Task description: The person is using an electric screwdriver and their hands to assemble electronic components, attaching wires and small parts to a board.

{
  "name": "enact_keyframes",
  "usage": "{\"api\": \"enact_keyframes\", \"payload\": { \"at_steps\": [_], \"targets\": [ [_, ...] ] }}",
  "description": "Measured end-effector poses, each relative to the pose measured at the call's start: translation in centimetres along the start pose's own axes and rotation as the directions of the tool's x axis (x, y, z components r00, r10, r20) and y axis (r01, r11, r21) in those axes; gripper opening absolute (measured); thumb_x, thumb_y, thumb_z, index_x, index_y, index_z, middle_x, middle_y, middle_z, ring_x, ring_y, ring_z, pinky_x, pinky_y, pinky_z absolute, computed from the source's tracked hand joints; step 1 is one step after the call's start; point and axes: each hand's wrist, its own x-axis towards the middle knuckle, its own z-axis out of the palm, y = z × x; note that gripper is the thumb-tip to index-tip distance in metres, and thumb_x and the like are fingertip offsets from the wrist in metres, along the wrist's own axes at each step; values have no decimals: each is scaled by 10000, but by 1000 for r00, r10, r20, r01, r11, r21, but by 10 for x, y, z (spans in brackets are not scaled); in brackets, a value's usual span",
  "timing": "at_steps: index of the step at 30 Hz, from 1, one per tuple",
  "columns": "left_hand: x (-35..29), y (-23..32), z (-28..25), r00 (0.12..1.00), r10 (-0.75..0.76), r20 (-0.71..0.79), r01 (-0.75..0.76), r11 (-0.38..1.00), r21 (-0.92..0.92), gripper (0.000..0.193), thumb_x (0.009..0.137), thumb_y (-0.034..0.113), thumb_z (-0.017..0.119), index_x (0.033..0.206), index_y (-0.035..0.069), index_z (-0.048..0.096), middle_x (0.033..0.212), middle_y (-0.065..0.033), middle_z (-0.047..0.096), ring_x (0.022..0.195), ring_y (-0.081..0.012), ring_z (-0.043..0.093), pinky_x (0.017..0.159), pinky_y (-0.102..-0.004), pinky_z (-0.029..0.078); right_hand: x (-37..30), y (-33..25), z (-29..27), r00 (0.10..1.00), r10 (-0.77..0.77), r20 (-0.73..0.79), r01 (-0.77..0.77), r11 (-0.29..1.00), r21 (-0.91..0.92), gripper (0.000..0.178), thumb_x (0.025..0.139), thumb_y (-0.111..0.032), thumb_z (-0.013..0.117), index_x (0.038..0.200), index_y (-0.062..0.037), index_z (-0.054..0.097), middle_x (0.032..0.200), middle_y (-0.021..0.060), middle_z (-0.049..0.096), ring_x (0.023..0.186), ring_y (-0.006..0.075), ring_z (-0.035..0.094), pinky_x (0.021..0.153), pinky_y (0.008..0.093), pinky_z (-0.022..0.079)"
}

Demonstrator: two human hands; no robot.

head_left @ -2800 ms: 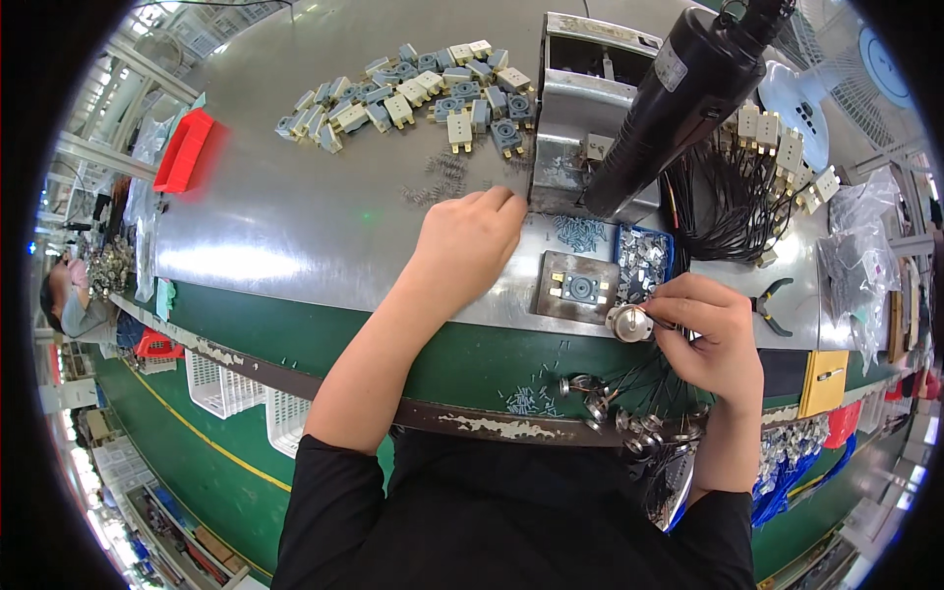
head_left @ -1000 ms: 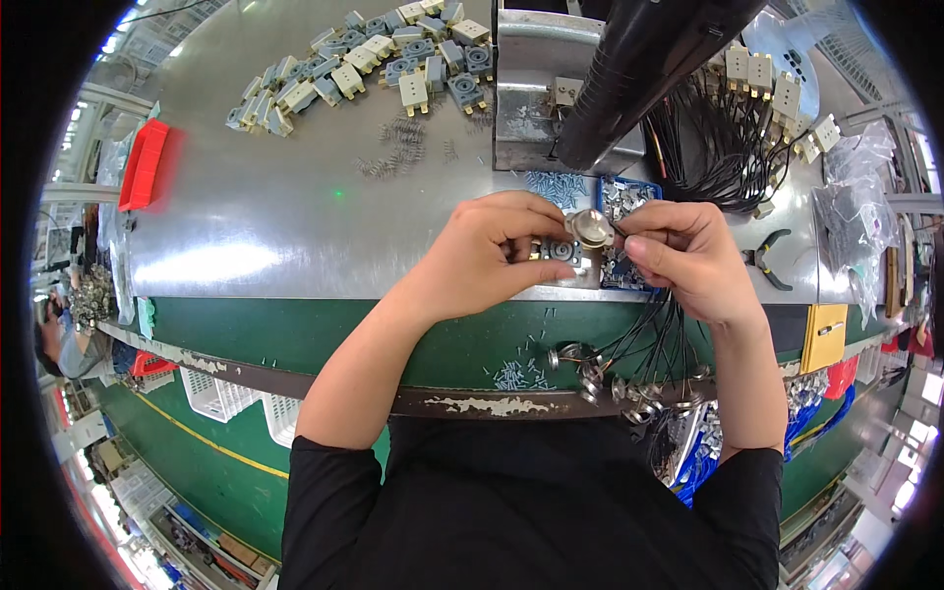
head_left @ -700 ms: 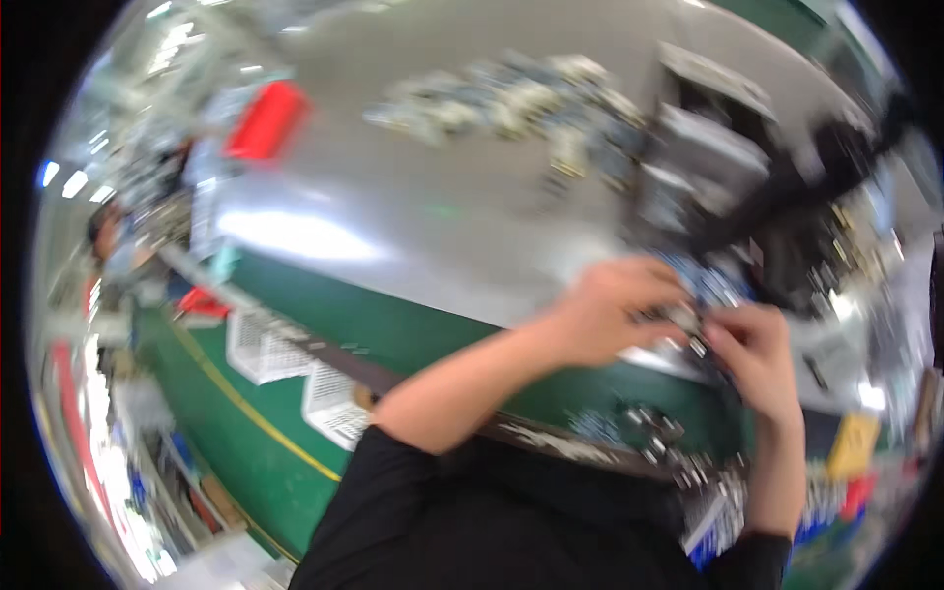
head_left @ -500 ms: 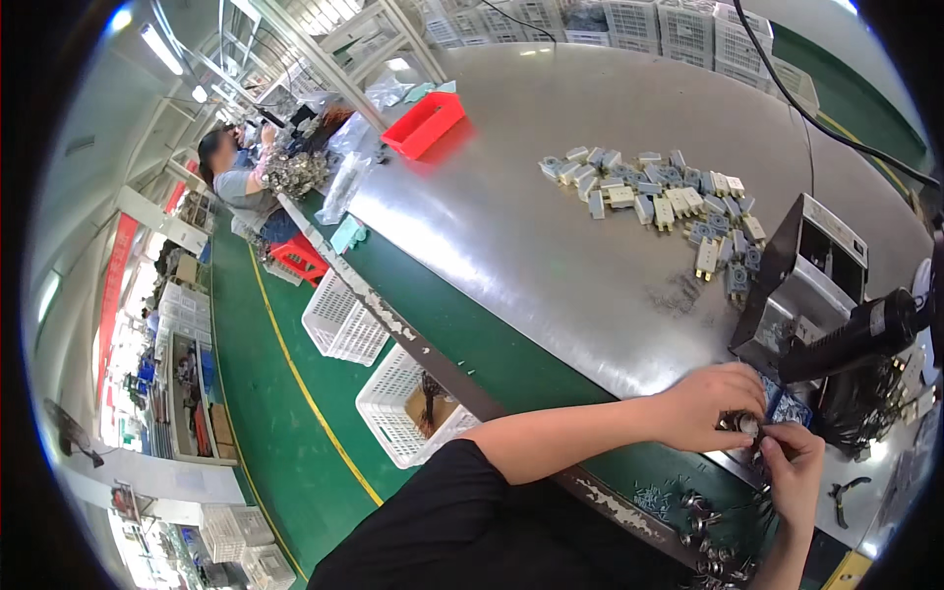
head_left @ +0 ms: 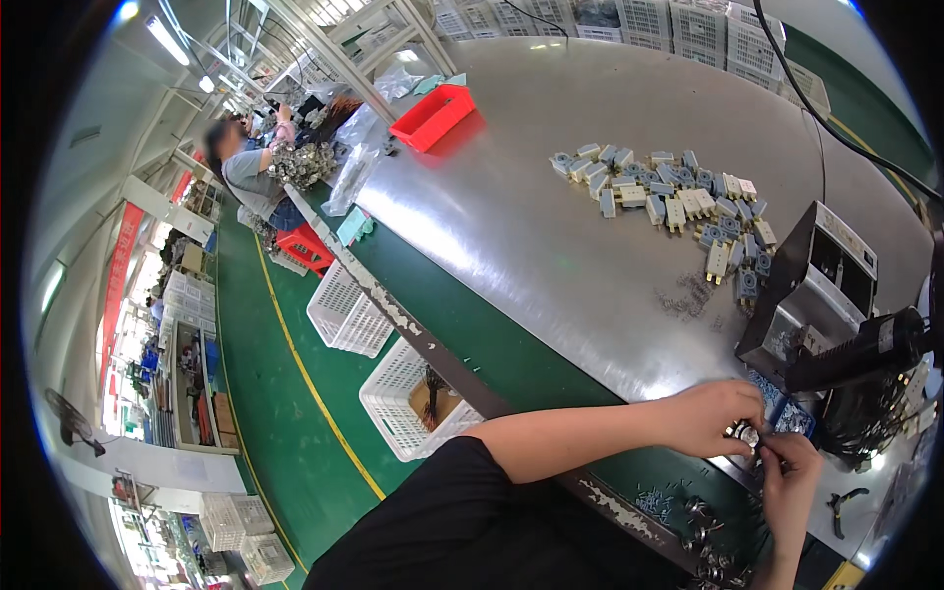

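Note:
My left hand (head_left: pixel 716 415) is closed round a small round shiny metal part (head_left: pixel 745 434) with dark areas, near the table's front edge. Pinched right beside it, my right hand (head_left: pixel 793 470) has its fingertips at the part's dark side. What those fingertips grip is too small and too hidden to make out. Blue-and-white small pieces (head_left: pixel 795 417) lie just beyond both hands. Below them, more shiny metal parts (head_left: pixel 700 531) are heaped beside a scatter of small screw-like pieces (head_left: pixel 653 502).
A black cylindrical tool (head_left: pixel 855 356) and an open metal box (head_left: pixel 811 285) stand to the right, with pliers (head_left: pixel 842 509) nearer me. Grey and cream plug-like blocks (head_left: pixel 678 202) lie farther back. A red bin (head_left: pixel 433 116) is at far left; another person (head_left: pixel 251 177) sits beyond.
The metal part has turned slightly in my left hand, showing more of its shiny face. Both hands stay close together. The whole view has shifted a little.

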Motion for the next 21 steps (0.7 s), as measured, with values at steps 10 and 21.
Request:
{"api": "enact_keyframes", "payload": {
  "at_steps": [10,21],
  "targets": [
    [5,-8,-20,998,53,-40,-53,998,-15,306,796,158,864,1047,43,733,1132,-139,716,1016,-361,703,882,-434,571,12,-5,-1,985,-127,118,142,981,-130,194,891,95,676,1063,39,745,1025,173,708,894,356,721,781,371,577],
    [13,-2,-13,1000,-7,26,9,998,-68,306,789,68,856,1054,1,719,1110,-126,702,1002,-320,702,856,-389,564,36,17,-29,913,-264,312,323,934,-154,291,780,131,678,1034,23,767,1005,163,718,892,349,719,778,397,589]
  ]
}}
